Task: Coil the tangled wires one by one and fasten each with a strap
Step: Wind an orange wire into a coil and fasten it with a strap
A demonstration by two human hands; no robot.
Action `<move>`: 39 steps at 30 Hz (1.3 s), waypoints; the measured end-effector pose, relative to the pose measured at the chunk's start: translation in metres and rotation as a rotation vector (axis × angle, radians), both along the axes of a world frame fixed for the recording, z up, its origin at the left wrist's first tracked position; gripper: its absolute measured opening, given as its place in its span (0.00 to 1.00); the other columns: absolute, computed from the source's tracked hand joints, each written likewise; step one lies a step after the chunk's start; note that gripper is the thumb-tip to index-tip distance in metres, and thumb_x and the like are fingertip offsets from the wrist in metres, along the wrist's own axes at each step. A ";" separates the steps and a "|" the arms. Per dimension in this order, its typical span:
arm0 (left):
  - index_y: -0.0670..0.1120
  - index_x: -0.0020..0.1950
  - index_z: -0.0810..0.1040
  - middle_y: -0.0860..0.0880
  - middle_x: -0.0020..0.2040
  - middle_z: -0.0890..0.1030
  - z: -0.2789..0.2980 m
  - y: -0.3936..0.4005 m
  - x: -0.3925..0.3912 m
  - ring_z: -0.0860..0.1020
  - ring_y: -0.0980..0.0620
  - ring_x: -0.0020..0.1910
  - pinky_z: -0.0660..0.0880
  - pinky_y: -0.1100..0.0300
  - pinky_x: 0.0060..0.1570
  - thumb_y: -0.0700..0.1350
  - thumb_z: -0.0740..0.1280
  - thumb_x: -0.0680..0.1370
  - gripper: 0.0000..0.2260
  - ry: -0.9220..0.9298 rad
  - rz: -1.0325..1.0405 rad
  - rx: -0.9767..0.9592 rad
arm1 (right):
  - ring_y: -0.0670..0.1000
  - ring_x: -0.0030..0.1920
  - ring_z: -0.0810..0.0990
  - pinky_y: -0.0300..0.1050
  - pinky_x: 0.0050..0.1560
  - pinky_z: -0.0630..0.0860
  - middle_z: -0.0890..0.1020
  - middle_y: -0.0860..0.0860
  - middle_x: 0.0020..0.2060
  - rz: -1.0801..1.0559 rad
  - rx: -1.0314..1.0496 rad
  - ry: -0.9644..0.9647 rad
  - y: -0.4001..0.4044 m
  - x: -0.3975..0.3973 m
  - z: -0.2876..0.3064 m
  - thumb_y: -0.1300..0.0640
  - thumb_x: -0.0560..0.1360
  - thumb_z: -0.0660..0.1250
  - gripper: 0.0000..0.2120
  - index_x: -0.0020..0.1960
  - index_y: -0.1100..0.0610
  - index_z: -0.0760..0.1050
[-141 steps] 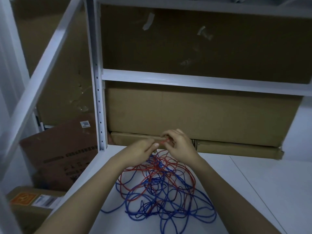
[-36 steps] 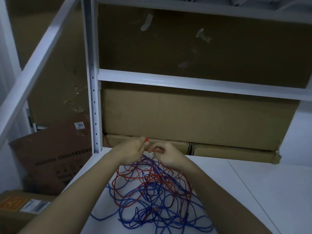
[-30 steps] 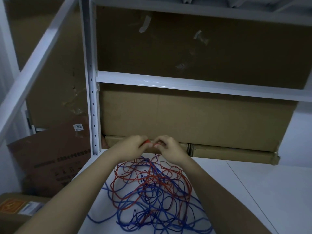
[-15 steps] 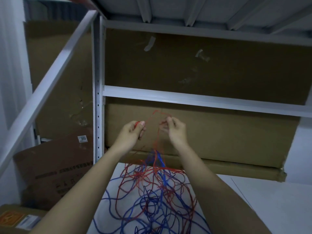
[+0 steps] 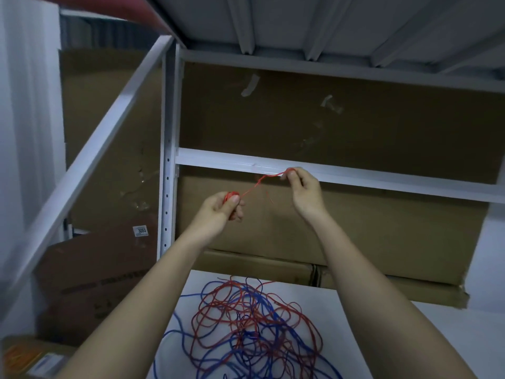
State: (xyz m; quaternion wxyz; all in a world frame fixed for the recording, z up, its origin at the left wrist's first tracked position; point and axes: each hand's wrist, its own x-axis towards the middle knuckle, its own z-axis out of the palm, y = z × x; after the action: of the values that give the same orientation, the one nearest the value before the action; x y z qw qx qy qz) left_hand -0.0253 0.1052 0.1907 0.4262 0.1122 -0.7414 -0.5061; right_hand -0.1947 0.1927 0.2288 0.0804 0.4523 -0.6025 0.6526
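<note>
A tangle of red and blue wires (image 5: pixel 254 326) lies on the white shelf surface (image 5: pixel 363 318) below my raised arms. My left hand (image 5: pixel 221 212) grips a small wound bunch of red wire (image 5: pixel 231 196) between thumb and fingers. From it a taut red strand (image 5: pixel 259 183) runs up and right to my right hand (image 5: pixel 303 191), which pinches the strand at its fingertips. A thin loose end of red wire hangs between the hands. No strap is visible.
White metal shelving frames the space: an upright post (image 5: pixel 168 170), a crossbeam (image 5: pixel 355 176) behind my right hand and a shelf overhead. Cardboard sheets (image 5: pixel 341 231) line the back. More boxes (image 5: pixel 90 277) stand on the floor at left.
Both hands have risen well above the pile and moved apart, drawing a red strand taut between them. The camera has tilted upward, showing the underside of the shelf above.
</note>
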 end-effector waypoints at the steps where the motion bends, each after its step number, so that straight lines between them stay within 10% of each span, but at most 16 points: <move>1: 0.43 0.47 0.75 0.49 0.35 0.75 -0.003 -0.002 0.002 0.76 0.56 0.35 0.73 0.65 0.45 0.42 0.57 0.83 0.09 -0.024 -0.012 -0.011 | 0.44 0.42 0.77 0.35 0.46 0.71 0.78 0.47 0.39 -0.068 0.049 0.106 0.001 -0.004 -0.002 0.59 0.82 0.57 0.12 0.45 0.58 0.77; 8: 0.45 0.44 0.76 0.50 0.34 0.73 -0.015 0.002 0.014 0.71 0.56 0.34 0.70 0.65 0.42 0.47 0.65 0.78 0.07 -0.094 -0.090 -0.003 | 0.53 0.62 0.64 0.51 0.56 0.56 0.75 0.51 0.58 -0.531 0.795 0.755 0.015 -0.012 -0.024 0.43 0.82 0.47 0.21 0.65 0.46 0.74; 18: 0.46 0.34 0.71 0.53 0.25 0.64 -0.027 0.010 0.006 0.63 0.56 0.25 0.64 0.66 0.29 0.53 0.61 0.77 0.15 -0.097 -0.371 0.196 | 0.51 0.64 0.65 0.51 0.61 0.55 0.79 0.47 0.54 -0.221 0.910 0.512 0.020 0.002 -0.083 0.45 0.83 0.46 0.22 0.58 0.47 0.78; 25: 0.37 0.51 0.76 0.48 0.35 0.80 -0.029 0.024 -0.020 0.79 0.57 0.33 0.77 0.68 0.40 0.41 0.55 0.83 0.12 0.209 -0.441 0.507 | 0.51 0.51 0.69 0.52 0.57 0.55 0.79 0.53 0.43 -0.145 0.955 0.860 0.021 0.028 -0.119 0.48 0.82 0.46 0.20 0.46 0.53 0.74; 31: 0.40 0.59 0.70 0.42 0.57 0.78 -0.050 0.015 -0.041 0.78 0.54 0.49 0.71 0.76 0.47 0.39 0.51 0.84 0.10 -0.051 -0.108 0.038 | 0.51 0.37 0.68 0.46 0.42 0.51 0.77 0.50 0.31 -0.165 0.611 1.172 0.038 0.031 -0.134 0.53 0.78 0.52 0.17 0.35 0.56 0.71; 39: 0.44 0.50 0.74 0.53 0.43 0.79 -0.076 -0.005 -0.029 0.76 0.56 0.45 0.69 0.60 0.49 0.47 0.53 0.84 0.13 -0.483 -0.064 -0.499 | 0.49 0.39 0.70 0.42 0.43 0.67 0.76 0.49 0.36 -0.232 0.422 1.132 0.056 0.001 -0.110 0.52 0.78 0.55 0.15 0.44 0.56 0.78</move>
State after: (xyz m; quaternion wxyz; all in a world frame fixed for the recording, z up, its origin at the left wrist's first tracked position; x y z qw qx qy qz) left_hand -0.0546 0.0998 0.1143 0.2368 0.0975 -0.9248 -0.2812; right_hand -0.1937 0.2484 0.1185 0.3671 0.6662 -0.6278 0.1651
